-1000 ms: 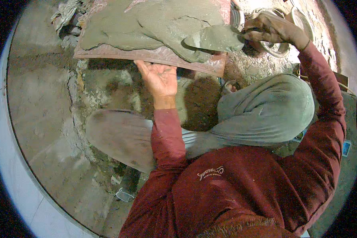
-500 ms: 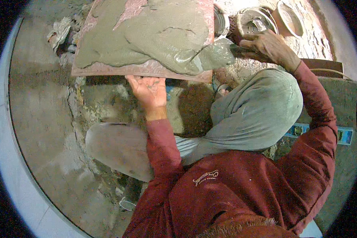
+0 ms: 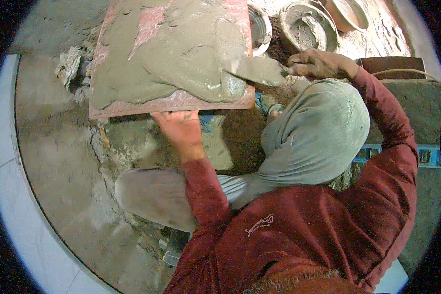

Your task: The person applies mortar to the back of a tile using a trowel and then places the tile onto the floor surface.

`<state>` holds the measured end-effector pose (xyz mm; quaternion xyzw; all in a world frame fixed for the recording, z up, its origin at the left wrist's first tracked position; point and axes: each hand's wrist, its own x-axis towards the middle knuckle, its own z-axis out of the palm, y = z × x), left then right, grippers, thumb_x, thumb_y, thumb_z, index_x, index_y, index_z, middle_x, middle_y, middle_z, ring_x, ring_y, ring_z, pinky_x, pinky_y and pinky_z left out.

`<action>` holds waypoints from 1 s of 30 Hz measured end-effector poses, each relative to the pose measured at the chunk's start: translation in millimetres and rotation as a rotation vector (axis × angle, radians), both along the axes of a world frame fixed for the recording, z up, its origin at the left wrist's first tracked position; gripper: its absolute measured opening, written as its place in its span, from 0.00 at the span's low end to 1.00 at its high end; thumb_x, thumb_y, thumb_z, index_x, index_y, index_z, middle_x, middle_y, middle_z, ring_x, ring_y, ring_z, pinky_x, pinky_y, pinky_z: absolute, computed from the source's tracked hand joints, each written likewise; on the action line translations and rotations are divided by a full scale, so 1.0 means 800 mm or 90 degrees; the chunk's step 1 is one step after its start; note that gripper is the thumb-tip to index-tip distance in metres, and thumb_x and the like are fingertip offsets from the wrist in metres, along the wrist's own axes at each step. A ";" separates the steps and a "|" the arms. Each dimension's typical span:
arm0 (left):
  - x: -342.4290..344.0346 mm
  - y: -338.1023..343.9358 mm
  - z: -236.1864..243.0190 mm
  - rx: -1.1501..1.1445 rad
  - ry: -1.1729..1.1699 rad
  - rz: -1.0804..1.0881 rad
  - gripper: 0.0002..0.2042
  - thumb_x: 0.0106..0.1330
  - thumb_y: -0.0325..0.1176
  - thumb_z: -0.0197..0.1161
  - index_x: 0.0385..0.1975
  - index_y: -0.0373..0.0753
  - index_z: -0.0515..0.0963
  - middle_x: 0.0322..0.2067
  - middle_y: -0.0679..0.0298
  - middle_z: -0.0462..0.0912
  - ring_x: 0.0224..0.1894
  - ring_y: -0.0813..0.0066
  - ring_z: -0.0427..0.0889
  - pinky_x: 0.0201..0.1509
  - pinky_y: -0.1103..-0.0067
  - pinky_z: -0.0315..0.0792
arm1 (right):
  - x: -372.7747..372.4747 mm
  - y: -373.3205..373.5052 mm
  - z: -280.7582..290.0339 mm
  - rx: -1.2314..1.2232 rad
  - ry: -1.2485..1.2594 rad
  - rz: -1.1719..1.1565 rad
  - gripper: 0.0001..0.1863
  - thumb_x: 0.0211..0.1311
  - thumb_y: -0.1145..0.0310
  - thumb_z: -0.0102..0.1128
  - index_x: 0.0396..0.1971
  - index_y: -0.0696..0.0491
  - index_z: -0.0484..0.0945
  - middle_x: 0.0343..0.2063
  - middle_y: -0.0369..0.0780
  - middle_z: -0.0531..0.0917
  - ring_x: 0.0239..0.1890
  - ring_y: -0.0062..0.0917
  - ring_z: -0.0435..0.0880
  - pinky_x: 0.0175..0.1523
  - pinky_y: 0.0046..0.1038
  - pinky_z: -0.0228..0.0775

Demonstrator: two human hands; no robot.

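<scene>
The right hand (image 3: 321, 64) is closed round the handle of a trowel (image 3: 262, 71), and the trowel lies directly to its left, bridging the gap to a pinkish-red marbled tile (image 3: 151, 23); the tool's long axis runs roughly crosswise to the person, its narrow end pointing left and slightly away, over the tile's right part near the close corner; the blade is coated in grey mortar (image 3: 181, 63), and from where I stand I cannot tell how hard it presses on the layer below; the tile lies in front of the person's knees, mortar over most of its face, bare strips showing along its close edge and farther off; that edge runs left to right, rising a little at the right, but the far end is cut off, so I cannot say which way the tile is longer; the left hand (image 3: 180, 130) is the nearer one to the tile, palm up at the middle of the close edge with its fingertips hidden underneath, so whether it grips or merely props, I cannot tell; the right hand is off the tile's right side, just this side of a bucket of mortar (image 3: 334, 39), with a white-rimmed bucket (image 3: 266, 36) beside the tile and a tan basin (image 3: 350, 12) beyond.
</scene>
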<state>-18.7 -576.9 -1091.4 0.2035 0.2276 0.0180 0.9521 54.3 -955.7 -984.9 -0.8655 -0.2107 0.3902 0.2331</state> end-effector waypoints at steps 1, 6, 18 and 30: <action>-0.001 0.000 -0.003 0.020 0.006 0.016 0.31 0.74 0.60 0.44 0.70 0.48 0.60 0.71 0.63 0.60 0.74 0.58 0.55 0.76 0.48 0.39 | -0.009 -0.019 0.001 0.034 -0.162 0.016 0.29 0.69 0.44 0.55 0.49 0.58 0.78 0.35 0.50 0.84 0.37 0.40 0.84 0.43 0.38 0.74; -0.001 -0.002 0.003 0.026 0.055 0.063 0.31 0.73 0.62 0.42 0.68 0.48 0.64 0.69 0.62 0.65 0.71 0.56 0.61 0.75 0.48 0.45 | 0.013 -0.119 0.045 -0.282 -0.463 0.007 0.17 0.68 0.55 0.56 0.44 0.54 0.77 0.35 0.48 0.84 0.38 0.46 0.84 0.41 0.43 0.77; 0.005 -0.007 0.002 0.086 0.080 0.098 0.30 0.75 0.61 0.40 0.67 0.47 0.66 0.66 0.60 0.70 0.68 0.57 0.66 0.71 0.52 0.58 | 0.111 -0.164 -0.095 -0.702 -0.728 0.231 0.04 0.57 0.65 0.59 0.26 0.43 0.82 0.26 0.30 0.81 0.34 0.21 0.82 0.37 0.28 0.69; 0.004 -0.039 0.014 0.051 0.093 0.056 0.32 0.72 0.63 0.44 0.69 0.49 0.64 0.72 0.61 0.59 0.74 0.56 0.54 0.76 0.51 0.42 | 0.061 -0.246 -0.135 -0.120 -0.275 -0.067 0.10 0.63 0.63 0.54 0.37 0.51 0.82 0.28 0.41 0.84 0.29 0.34 0.83 0.37 0.37 0.77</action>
